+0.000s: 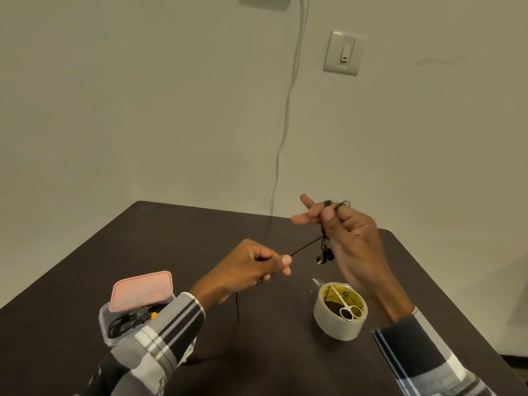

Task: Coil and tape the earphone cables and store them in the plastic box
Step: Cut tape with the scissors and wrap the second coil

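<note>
A pale wall (171,110) with a switch (343,52) rises behind the dark table (200,230). On the table, left of the tape (337,324), sits the box (114,327). Above the tape, the right hand (348,238) has the cable (307,246) looped round its fingers; the left hand (257,267) pinches it taut.

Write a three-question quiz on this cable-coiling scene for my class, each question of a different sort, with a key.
1. True or false: the left hand pinches the black earphone cable.
2. Where do the small scissors lie?
A. across the top of the tape roll
B. in the plastic box
C. in the right hand
3. Fill in: the pink lid rests ____ over the box, so coiled cables show inside.

Key
1. True
2. A
3. Partly (askew)
</note>
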The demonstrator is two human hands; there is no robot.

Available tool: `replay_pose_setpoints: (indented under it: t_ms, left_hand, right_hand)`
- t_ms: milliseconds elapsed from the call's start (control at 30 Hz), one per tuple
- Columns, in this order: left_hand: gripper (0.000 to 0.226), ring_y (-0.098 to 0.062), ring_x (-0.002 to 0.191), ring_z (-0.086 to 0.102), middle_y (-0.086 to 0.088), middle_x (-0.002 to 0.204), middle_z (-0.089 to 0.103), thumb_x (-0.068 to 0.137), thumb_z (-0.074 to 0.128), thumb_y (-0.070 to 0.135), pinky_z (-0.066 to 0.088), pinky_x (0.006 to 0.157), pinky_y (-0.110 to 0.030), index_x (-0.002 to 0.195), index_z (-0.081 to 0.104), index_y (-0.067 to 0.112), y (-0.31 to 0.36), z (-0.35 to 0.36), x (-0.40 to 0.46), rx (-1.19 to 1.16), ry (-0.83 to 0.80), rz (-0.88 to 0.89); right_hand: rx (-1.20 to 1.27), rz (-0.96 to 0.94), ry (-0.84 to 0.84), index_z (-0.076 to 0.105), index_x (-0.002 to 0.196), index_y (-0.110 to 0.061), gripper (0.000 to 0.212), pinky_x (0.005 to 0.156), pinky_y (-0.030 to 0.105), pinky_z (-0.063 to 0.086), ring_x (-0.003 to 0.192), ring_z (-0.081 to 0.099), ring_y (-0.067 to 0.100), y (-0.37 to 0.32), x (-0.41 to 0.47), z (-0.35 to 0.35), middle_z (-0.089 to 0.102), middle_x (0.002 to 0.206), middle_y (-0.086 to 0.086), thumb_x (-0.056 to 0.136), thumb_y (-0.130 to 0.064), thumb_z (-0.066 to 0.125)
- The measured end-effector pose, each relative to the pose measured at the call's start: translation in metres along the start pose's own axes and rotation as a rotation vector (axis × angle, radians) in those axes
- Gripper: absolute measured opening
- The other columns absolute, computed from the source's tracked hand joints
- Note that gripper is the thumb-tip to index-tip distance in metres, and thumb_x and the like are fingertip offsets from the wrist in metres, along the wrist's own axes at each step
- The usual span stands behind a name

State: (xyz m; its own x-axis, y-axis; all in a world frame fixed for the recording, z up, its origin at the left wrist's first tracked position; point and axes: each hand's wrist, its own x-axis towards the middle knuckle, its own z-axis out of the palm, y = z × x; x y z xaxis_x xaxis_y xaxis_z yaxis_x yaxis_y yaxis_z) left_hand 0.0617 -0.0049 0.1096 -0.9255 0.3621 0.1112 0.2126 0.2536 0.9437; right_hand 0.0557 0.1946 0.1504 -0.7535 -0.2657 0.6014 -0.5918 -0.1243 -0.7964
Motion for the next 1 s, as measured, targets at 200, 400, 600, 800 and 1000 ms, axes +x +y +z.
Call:
replay_pose_setpoints:
  t_ms: [200,400,600,800,1000]
  left_hand:
    - [0.031,-0.017,0.059,0.041,-0.004,0.060,0.049,0.090,0.065,0.045,0.033,0.052,-0.017,0.084,0.079,0.018,0.015,-0.017,-0.008,0.029,-0.009,0.056]
    - [0.031,-0.015,0.055,0.038,-0.004,0.058,0.050,0.084,0.068,0.044,0.034,0.051,-0.015,0.075,0.077,0.016,0.035,-0.033,-0.014,0.063,0.037,0.163]
    - [0.035,-0.009,0.049,0.034,-0.005,0.054,0.042,0.081,0.067,0.044,0.036,0.052,-0.015,0.071,0.074,0.012,0.050,-0.047,-0.008,-0.021,0.184,0.217]
    - [0.032,-0.008,0.051,0.035,0.003,0.054,0.045,0.082,0.067,0.044,0.033,0.049,-0.014,0.070,0.074,0.015,0.040,-0.041,0.002,-0.114,0.180,0.167]
    - [0.035,-0.010,0.056,0.035,-0.003,0.062,0.047,0.084,0.068,0.046,0.029,0.053,-0.020,0.076,0.074,0.013,0.020,-0.013,0.001,-0.191,0.065,0.115]
  right_hand:
    - [-0.430,0.063,-0.224,0.077,0.098,-0.018,0.022,0.119,0.029,0.030,0.130,0.050,-0.005,0.019,0.005,0.000,0.076,0.107,-0.012,0.096,-0.025,0.056]
    - [-0.477,0.167,-0.397,0.077,0.097,-0.023,0.027,0.121,0.063,0.009,0.132,0.054,0.015,0.034,-0.003,-0.002,0.073,0.103,-0.026,0.096,-0.043,0.059]
    - [-0.290,0.310,-0.538,0.075,0.098,-0.007,0.021,0.115,0.023,0.033,0.119,0.065,0.012,0.021,-0.014,0.000,0.078,0.106,0.000,0.098,-0.018,0.058]
    - [0.421,0.224,-0.621,0.070,0.098,-0.006,0.021,0.120,0.055,0.024,0.133,0.053,0.033,0.004,-0.027,0.006,0.077,0.100,0.011,0.098,-0.022,0.056]
    - [1.043,0.123,-0.489,0.065,0.110,0.001,0.031,0.111,0.072,-0.005,0.140,0.039,0.046,-0.011,-0.019,0.013,0.074,0.109,0.018,0.105,-0.020,0.044]
